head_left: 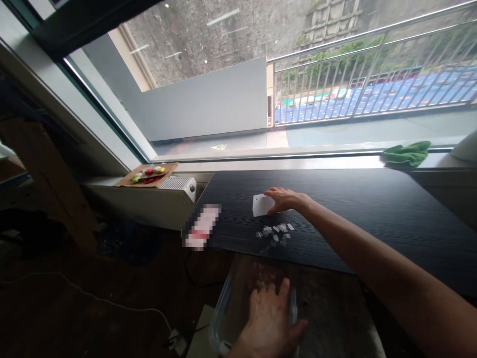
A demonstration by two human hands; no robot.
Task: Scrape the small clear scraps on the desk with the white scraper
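Nearest, the left hand (268, 311) hung palm down over the clear tub (217, 318), fingers spread; couldn't tell if it held anything. Right hand (285, 200) gripped the white box (261, 205), flat-faced, dark dot near one corner, on the black table (354, 191). Small whitish pieces (276, 228) lay scattered just nearer. Pixelated pink item (203, 226) sat left; right forearm (372, 253) blocked some tabletop.

You are seeing no words, brands or numbers that can be read. Outside, a pale triangular marking (219, 146) is showing on the walkway floor (257, 139), too small to make out. At the left of the table (354, 194), a pink-and-red item (202, 228) is appearing pixelated beyond reading.
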